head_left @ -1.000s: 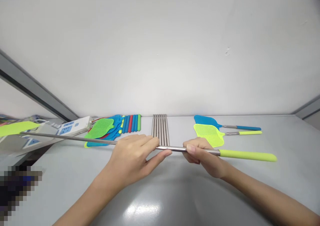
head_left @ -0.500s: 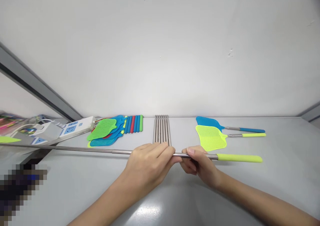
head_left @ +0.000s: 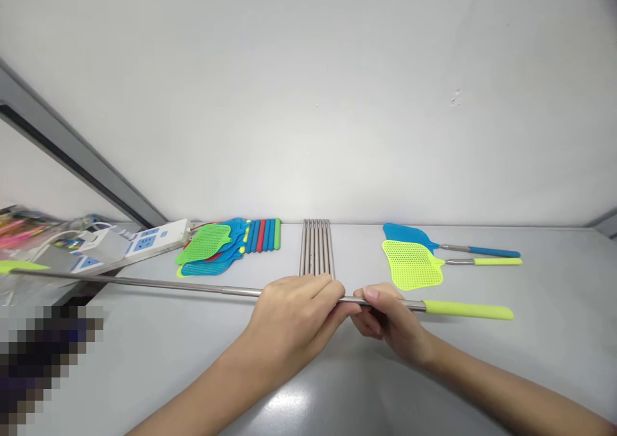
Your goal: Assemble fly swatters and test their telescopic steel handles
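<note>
A fly swatter point(head_left: 187, 286) with a long, extended telescopic metal rod lies across my front, its yellow-green grip at the right and a bit of its yellow-green head at the far left edge. My left hand point(head_left: 299, 320) is wrapped round the middle of the rod. Close beside it, my right hand point(head_left: 390, 320) grips the rod just short of the grip, thumb on top. Behind my left hand lies a row of metal rods point(head_left: 317, 246), their near ends hidden. To the right rest a yellow-green swatter point(head_left: 412, 265) and a blue swatter point(head_left: 409, 233), both with short rods.
Swatter heads point(head_left: 207, 243) in green, blue and red are piled at the left, beside a row of coloured grips point(head_left: 260, 235). Farther left are a white power strip point(head_left: 157, 240) and bagged items point(head_left: 24, 230). A wall point(head_left: 308, 101) stands along the table's back edge.
The view has shifted slightly, so more of the held swatter's head shows at the left. Both hands keep their hold on the rod, which tilts slightly more down to the right.
</note>
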Action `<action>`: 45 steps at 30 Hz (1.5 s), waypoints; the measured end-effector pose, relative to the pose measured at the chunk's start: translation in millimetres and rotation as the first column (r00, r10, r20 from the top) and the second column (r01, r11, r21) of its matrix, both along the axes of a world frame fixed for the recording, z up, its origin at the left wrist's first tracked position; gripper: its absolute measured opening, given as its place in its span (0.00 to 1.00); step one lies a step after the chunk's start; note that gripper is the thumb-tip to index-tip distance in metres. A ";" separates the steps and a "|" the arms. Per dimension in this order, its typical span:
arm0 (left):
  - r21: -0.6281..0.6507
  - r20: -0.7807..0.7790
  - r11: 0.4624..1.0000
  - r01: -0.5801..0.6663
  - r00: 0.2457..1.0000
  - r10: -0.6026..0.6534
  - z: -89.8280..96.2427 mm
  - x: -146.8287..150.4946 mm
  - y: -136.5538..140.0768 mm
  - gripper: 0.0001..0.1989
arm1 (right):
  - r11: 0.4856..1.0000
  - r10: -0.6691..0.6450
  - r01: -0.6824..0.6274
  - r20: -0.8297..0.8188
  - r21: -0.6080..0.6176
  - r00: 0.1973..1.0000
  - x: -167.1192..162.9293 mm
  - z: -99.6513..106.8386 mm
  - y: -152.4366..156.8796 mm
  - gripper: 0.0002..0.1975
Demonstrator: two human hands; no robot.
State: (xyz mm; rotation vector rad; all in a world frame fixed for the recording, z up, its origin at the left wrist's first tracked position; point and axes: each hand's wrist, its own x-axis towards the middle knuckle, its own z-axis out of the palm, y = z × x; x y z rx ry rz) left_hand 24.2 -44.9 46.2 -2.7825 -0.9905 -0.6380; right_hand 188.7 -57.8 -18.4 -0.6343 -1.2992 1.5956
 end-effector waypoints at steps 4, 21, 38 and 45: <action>-0.038 -0.017 0.999 -0.008 1.000 0.008 -1.1 0.1 -2.6 0.15 | 1.000 -0.014 0.014 0.009 -0.003 1.000 0.2 0.4 -0.8 0.21; 0.019 0.009 0.999 -0.041 0.999 0.040 -0.1 0.7 -5.7 0.16 | 0.999 0.006 -0.017 0.196 0.051 0.981 9.5 17.6 1.3 0.23; -0.045 0.022 0.999 -0.014 1.000 0.015 18.5 -5.2 -3.2 0.18 | 0.993 -0.005 -0.026 0.253 0.119 0.968 16.7 32.4 0.4 0.20; 0.007 0.010 1.000 -0.020 1.000 0.020 19.0 -14.2 4.8 0.18 | 0.990 -0.014 -0.022 0.255 0.138 0.967 15.6 36.2 3.4 0.21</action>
